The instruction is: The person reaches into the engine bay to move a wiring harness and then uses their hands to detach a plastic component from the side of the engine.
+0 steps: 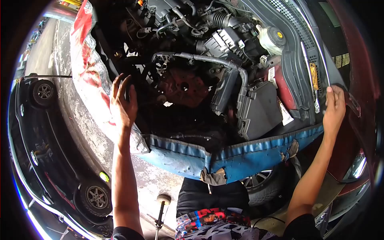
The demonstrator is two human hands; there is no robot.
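My left hand [123,105] lies on the front edge of the engine bay, over a red and silver cover [89,76]. Its fingers are stretched and slightly apart, holding nothing. At the right side of the bay, my right hand [335,106] has its fingers closed at the lower end of a long thin metal rod [320,50], which runs up along the windscreen base. Just left of that hand lies a chrome wrench-like tool [316,105], beside a yellow piece [314,76].
A blue fender cover [176,154] with torn patches hangs over the near fender. The engine bay holds a black box [260,110], an air filter housing [224,42], a fluid reservoir [274,38] and a white tube [285,114]. A black car [48,148] stands at left.
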